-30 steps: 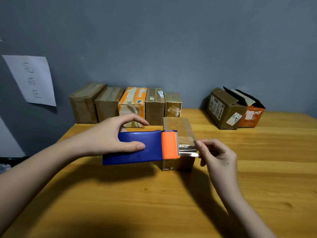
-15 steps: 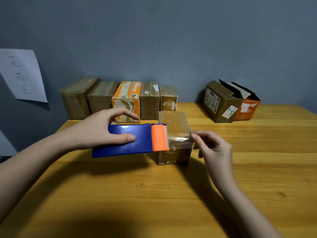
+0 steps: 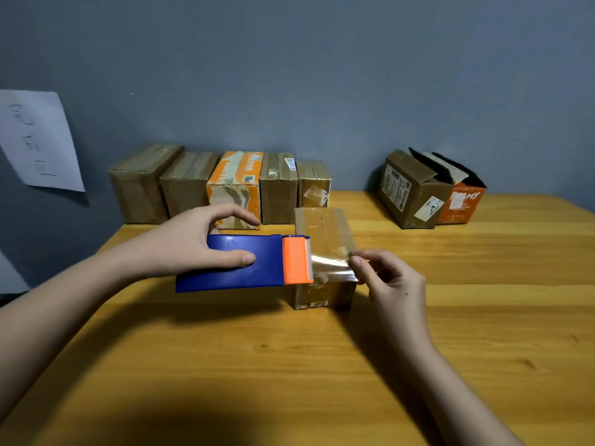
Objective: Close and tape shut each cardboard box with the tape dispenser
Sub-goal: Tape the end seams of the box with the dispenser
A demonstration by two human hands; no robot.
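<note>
Both forearms extended forward, hands facing each other.
Left hand [image 3: 190, 243]: thumb and fingers curled in a grip. Right hand [image 3: 391, 280]: fingertips pinched together.

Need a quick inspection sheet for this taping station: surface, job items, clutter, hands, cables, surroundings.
Surface: wooden table, grain visible.
Job's things: small box at centre, flaps closed; blue and orange tape dispenser level with its top; clear tape strip drawn out over its near edge. Five closed boxes in a row at the wall; two open boxes at right.
Clutter: nothing seen.
Hands: left hand grips the dispenser; right hand pinches the tape end.
Cables: nothing seen.
Surroundings: grey wall; paper sheet with handwriting, unreadable.
</note>
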